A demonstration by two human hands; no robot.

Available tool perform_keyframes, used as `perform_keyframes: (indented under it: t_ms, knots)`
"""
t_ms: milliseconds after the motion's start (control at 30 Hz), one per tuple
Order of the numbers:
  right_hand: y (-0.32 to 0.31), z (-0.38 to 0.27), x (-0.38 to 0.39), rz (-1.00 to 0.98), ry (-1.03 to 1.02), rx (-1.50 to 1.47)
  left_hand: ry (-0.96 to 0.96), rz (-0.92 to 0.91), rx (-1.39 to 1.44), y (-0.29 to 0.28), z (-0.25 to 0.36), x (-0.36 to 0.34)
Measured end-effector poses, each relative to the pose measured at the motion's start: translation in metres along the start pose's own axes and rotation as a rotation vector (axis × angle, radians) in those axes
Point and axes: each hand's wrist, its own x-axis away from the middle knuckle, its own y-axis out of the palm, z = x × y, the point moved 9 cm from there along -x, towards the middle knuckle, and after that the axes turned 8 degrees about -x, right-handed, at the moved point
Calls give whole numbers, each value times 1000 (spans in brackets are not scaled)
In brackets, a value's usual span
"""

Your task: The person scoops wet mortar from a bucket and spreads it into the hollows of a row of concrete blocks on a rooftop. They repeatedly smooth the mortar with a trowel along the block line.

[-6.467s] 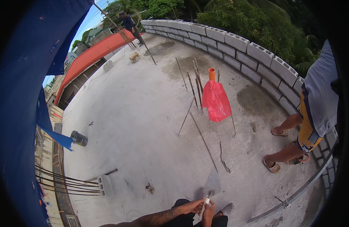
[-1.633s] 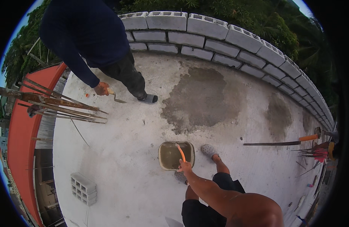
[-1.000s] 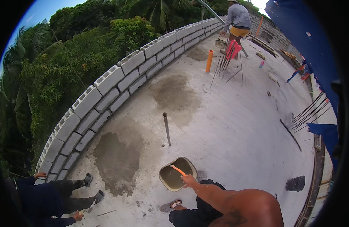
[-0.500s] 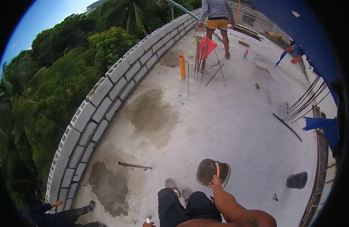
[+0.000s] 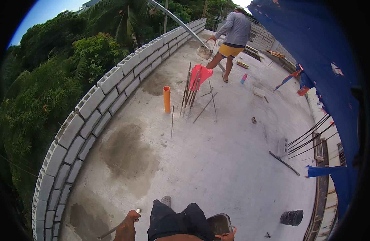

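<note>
Pale concrete slab (image 5: 225, 160) spreads underfoot; left fingers (image 5: 134, 215) clench a white-ended handle (image 5: 138, 211), right fingers (image 5: 228, 237) grasp the orange-handled bucket (image 5: 225, 215), which could spill if tilted.

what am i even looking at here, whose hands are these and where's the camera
No machine here: you look down through a fisheye camera worn on someone's head, so straight edges bend. The hands are that person's own. The left hand grips something with a white end, mostly hidden. The right hand holds the orange handle of a pail. On the concrete floor are an orange pipe, a black bucket and metal rods with red plastic. A block wall runs along the left. Farther off, a co-worker holds another container.
</note>
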Motion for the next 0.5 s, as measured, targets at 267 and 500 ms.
perform_keyframes:
  t_ms: [267,500]
  knots:
    - [127,-11,10,-84,48,-170,461,133,-204,-209,417,-58]
    - [301,-67,13,-67,104,-237,445,131,-136,-234,632,-30]
